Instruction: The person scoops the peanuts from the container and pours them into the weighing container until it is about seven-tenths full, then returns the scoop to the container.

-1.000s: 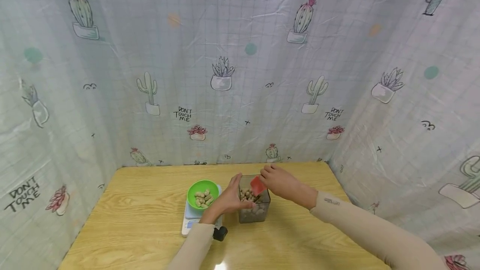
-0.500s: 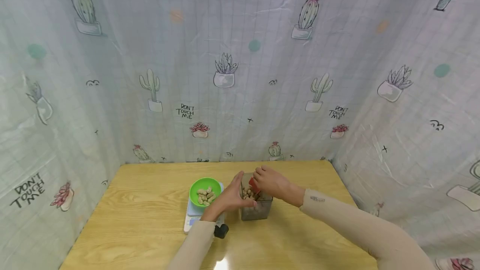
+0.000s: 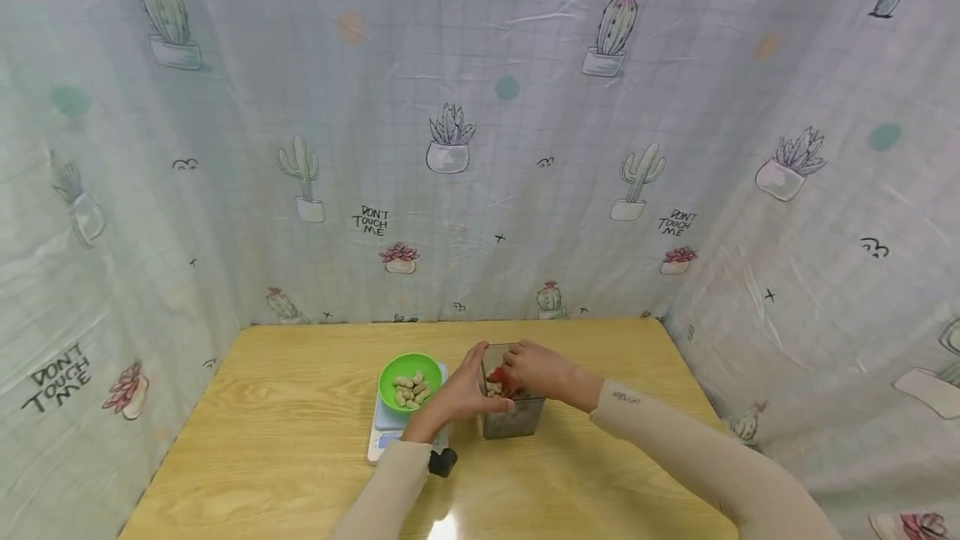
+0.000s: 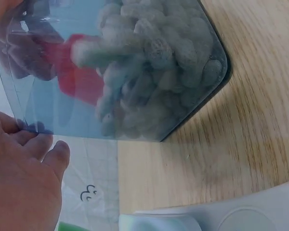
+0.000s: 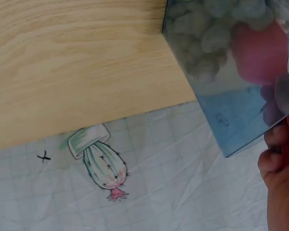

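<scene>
A clear square-sided plastic container (image 3: pixel 517 425) of unshelled peanuts (image 4: pixel 156 53) stands on the table. Spread across its left side, my left hand (image 3: pixel 459 397) grips it at the rim, thumb at the near side and fingers farther back. My right hand (image 3: pixel 546 371) reaches over the opposite rim and holds a red scoop (image 5: pixel 262 53) by its handle. Through the container's wall in both wrist views, the scoop's head shows down against the peanuts. Left of the container, a green bowl (image 3: pixel 387 397) with several peanuts sits on a white kitchen scale (image 3: pixel 375 450).
The wooden table (image 3: pixel 300 415) meets a hanging cactus-print curtain (image 3: pixel 345 107) at the back and along both sides. My left forearm partly covers the scale. A black device (image 3: pixel 442 462) sits at my left wrist.
My right hand has moved left and down, taking the red scoop from the rim deeper into the container among the peanuts. The left hand keeps its grip. The head view has shifted slightly.
</scene>
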A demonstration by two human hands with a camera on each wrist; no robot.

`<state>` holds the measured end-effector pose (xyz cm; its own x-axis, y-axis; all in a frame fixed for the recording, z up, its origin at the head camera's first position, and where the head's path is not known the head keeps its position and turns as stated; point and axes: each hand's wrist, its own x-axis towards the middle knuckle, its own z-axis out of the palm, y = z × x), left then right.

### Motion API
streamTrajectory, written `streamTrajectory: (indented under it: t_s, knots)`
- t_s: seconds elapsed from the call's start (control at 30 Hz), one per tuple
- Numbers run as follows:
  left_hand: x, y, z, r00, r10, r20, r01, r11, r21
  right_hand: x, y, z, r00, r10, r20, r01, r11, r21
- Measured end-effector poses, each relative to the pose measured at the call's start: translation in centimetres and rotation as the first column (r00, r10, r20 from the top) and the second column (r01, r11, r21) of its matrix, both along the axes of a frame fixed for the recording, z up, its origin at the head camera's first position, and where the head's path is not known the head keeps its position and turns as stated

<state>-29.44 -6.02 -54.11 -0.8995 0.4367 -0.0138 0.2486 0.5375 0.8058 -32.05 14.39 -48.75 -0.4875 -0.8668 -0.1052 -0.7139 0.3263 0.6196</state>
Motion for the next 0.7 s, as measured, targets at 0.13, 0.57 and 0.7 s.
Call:
streamTrajectory:
  t_s: [0.13,0.57,0.7]
  knots:
    - [-0.2,0.0,-0.1,1.000,-0.002,-0.012,0.002,1.000,-0.006,-0.5,0.5,-0.2,0.991,0.013,0.133,0.007,0.989,-0.149]
    - [-0.1,-0.1,-0.3,1.000,-0.004,-0.017,0.004,1.000,-0.010,-0.1,1.5,0.4,0.959,0.041,0.281,0.059,0.940,-0.335]
    - [-0.1,-0.1,-0.2,1.000,-0.008,0.005,0.008,1.000,-0.003,-0.2,1.5,0.6,0.944,0.057,0.324,0.074,0.923,-0.377]
